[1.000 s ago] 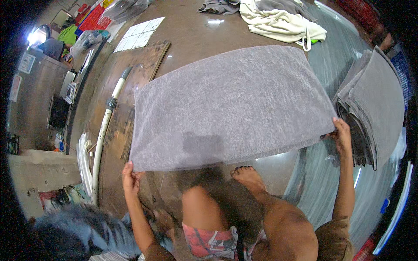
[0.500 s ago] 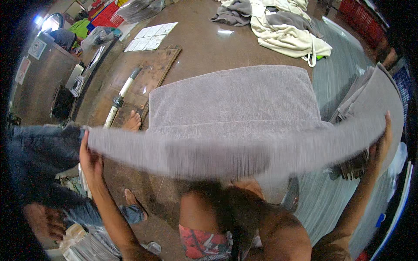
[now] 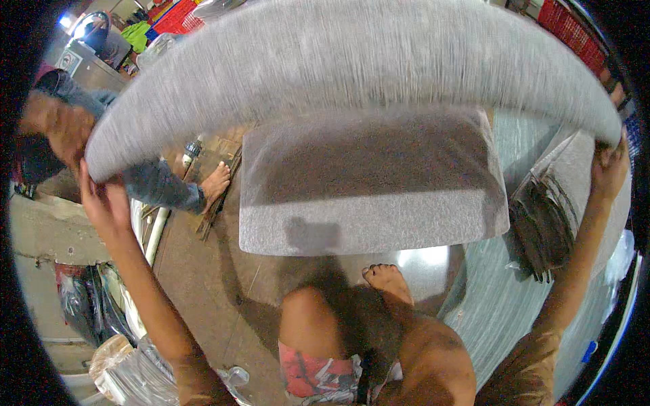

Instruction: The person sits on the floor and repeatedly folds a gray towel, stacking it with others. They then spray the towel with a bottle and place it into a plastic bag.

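- Grey towel [image 3: 352,57] is stretched in the air in a blurred arc, topmost at 12 o'clock, its ends curving down toward 9 and 3.
- Left hand [image 3: 107,199], at 9 o'clock, has its fingers holding the towel's near end.
- Right hand [image 3: 611,168], at 3 o'clock, has its fingers curled around the opposite end.
- Grey cloth [image 3: 406,220] lies flat at the clock's centre, partly shadowed; whether it joins the towel is hidden.
- Folded stack [image 3: 542,227] stands at 3 o'clock, just beside that cloth.
- Plastic sheeting [image 3: 487,325] spreads at 4 o'clock.
- Co-worker's hand [image 3: 64,135], blurred, is between 9 and 10; its finger state cannot be told.
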Available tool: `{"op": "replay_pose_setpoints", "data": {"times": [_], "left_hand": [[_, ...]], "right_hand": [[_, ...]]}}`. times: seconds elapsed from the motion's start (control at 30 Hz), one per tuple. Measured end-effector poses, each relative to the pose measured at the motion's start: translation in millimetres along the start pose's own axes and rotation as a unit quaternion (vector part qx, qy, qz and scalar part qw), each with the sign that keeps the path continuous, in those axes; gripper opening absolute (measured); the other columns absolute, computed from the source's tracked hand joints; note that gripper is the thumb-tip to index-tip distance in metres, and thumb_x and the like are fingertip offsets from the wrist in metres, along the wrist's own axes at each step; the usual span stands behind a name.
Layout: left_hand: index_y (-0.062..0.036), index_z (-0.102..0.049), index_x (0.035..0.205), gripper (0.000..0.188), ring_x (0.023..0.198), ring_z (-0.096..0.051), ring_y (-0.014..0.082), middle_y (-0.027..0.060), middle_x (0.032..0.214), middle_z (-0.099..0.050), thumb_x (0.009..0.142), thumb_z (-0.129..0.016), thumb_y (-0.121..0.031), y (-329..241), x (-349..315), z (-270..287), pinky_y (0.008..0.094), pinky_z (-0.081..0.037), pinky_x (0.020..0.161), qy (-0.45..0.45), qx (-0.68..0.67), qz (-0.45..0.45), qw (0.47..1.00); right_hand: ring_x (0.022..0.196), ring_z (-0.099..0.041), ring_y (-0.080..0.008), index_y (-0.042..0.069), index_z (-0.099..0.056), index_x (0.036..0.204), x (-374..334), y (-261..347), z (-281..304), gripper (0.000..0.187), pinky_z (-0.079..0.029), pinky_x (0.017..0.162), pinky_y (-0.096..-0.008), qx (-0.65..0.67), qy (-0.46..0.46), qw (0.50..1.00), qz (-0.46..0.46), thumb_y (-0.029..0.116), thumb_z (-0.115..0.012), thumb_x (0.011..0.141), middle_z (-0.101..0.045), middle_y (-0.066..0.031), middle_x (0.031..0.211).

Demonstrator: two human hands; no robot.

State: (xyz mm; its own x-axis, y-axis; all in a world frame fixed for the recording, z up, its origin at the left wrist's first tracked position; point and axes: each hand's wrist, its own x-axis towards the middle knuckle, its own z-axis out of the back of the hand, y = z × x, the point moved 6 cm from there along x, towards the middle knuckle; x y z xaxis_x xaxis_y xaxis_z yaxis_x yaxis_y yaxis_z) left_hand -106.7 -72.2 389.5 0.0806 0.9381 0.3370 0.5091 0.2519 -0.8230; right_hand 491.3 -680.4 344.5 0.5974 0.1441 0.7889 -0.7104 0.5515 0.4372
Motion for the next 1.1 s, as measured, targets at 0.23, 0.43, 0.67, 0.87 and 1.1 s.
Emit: {"op": "replay_pose_setpoints", "data": {"times": [0.23,0.43,0.67,0.87,1.1], "left_hand": [[-0.0011,-0.052,0.109,0.040,0.086,-0.060,0.0179,0.0091,0.106,-0.057,0.085,-0.057,-0.033,175.9,-176.6,190.1,0.0317,-0.052,0.071,-0.032,0.138,0.337,0.931],[-0.0035,-0.052,0.108,0.047,0.087,-0.057,0.0220,0.0095,0.103,-0.057,0.085,-0.053,-0.045,204.9,-197.1,191.5,0.0361,-0.047,0.076,0.050,0.290,0.454,0.841],[-0.0022,-0.051,0.110,0.043,0.093,-0.055,0.0205,0.0102,0.106,-0.057,0.085,-0.057,-0.037,191.6,-165.5,179.5,0.0367,-0.041,0.085,0.034,0.296,0.320,0.899],[-0.0004,-0.049,0.111,0.041,0.096,-0.054,0.0198,0.0101,0.110,-0.056,0.085,-0.059,-0.030,215.7,-188.0,194.9,0.0380,-0.039,0.087,0.086,0.273,0.428,0.857],[0.0011,-0.048,0.111,0.051,0.098,-0.048,0.0190,0.0082,0.107,-0.053,0.083,-0.058,-0.040,234.8,-134.7,172.1,0.0332,-0.039,0.084,0.127,0.473,0.396,0.777]], "right_hand": [[0.090,-0.053,-0.0129,0.008,-0.055,0.103,-285.8,-51.3,-72.6,0.024,-0.041,0.082,-0.0324,0.472,0.140,0.677,-0.548,0.025,-0.054,0.086,-0.059,-0.0022,0.095],[0.079,-0.054,-0.0123,0.008,-0.055,0.102,-301.8,-43.4,-81.5,0.029,-0.042,0.078,-0.0315,0.378,0.239,0.692,-0.566,0.032,-0.053,0.087,-0.058,-0.0005,0.090],[0.082,-0.051,-0.0102,0.003,-0.059,0.098,-231.9,-27.5,-86.8,0.029,-0.040,0.076,-0.0240,0.194,0.250,0.882,-0.350,0.028,-0.059,0.084,-0.059,-0.0018,0.091],[0.085,-0.051,-0.0105,0.004,-0.059,0.100,-284.7,-67.8,-78.3,0.026,-0.039,0.080,-0.0256,0.209,0.249,0.840,-0.435,0.025,-0.059,0.084,-0.059,-0.0011,0.090],[0.091,-0.052,-0.0179,0.001,-0.057,0.105,-230.8,-50.2,-145.9,0.043,-0.038,0.084,-0.0304,0.123,0.410,0.801,-0.418,0.039,-0.053,0.085,-0.059,-0.0092,0.100]]}}
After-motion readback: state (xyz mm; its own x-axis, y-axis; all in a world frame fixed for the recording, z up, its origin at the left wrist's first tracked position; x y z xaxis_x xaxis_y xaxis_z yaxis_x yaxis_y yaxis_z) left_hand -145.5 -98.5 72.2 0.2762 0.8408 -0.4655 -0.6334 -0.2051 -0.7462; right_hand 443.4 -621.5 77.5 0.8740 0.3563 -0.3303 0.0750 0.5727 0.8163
